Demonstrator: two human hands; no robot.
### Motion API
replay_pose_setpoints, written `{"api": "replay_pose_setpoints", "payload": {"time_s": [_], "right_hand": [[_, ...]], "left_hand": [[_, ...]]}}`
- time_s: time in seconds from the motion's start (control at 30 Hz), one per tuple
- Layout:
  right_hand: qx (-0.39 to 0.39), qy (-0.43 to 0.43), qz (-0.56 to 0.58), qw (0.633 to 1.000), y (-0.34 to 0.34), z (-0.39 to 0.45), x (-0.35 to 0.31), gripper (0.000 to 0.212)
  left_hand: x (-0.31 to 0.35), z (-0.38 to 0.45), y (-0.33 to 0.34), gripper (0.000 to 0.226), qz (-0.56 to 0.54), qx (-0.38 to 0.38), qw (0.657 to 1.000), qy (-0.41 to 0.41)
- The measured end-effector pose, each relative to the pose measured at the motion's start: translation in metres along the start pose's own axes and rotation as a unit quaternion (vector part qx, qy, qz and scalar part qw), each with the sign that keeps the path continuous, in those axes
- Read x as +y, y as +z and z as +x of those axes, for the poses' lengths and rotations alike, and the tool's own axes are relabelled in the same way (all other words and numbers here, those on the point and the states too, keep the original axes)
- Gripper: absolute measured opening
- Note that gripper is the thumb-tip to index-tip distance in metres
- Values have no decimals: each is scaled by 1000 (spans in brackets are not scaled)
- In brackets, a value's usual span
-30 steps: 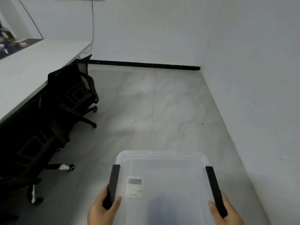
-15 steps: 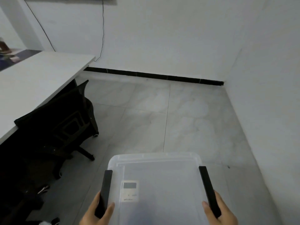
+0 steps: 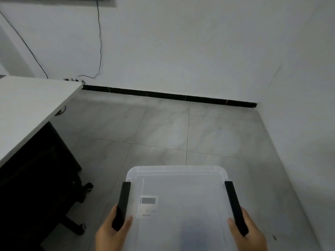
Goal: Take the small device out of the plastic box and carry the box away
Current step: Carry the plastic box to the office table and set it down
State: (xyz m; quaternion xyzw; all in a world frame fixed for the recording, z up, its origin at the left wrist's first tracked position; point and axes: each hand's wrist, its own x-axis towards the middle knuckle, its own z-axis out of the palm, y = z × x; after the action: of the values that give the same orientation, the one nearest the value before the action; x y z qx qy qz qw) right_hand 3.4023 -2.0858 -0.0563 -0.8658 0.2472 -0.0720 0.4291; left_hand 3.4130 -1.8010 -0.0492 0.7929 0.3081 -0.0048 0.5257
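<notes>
Head view: box (image 3: 181, 205) gripped by both hands, left (image 3: 110, 230) and right (image 3: 248, 232), closed round black side handles; looked light, stiff, slightly slippery.

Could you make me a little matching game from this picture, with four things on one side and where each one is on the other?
Things:
1. plastic box
2. white desk
3. black cable
4. black baseboard

Places:
A. hanging down the far wall
B. along the foot of the far wall
C. held between the left hand and the right hand
D. on the left side of the room

Pairs: 1-C, 2-D, 3-A, 4-B
</notes>
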Motion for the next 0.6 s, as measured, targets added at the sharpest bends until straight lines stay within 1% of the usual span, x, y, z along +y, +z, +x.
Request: {"api": "replay_pose_setpoints", "payload": {"time_s": [0.13, 0.23, 0.3, 0.43, 0.5, 0.6], "right_hand": [[-50, -36, 11, 998, 29, 121, -39, 42], [-75, -86, 15, 993, 50, 206, -85, 45], [-105, -109, 19, 988, 70, 256, -116, 47], [-167, -148, 1, 975, 118, 326, -166, 46], [-188, -164, -16, 968, 149, 353, -188, 46], [-221, -188, -14, 957, 208, 393, -224, 47]], "left_hand": [[48, 77, 49, 50, -17, 25, 999, -18], [91, 126, 72, 53, -34, 72, 996, -40], [115, 158, 82, 56, -44, 106, 992, -47], [140, 208, 89, 58, -70, 169, 980, -80], [144, 233, 89, 57, -86, 201, 971, -96], [149, 278, 84, 56, -96, 239, 957, -136]]}}
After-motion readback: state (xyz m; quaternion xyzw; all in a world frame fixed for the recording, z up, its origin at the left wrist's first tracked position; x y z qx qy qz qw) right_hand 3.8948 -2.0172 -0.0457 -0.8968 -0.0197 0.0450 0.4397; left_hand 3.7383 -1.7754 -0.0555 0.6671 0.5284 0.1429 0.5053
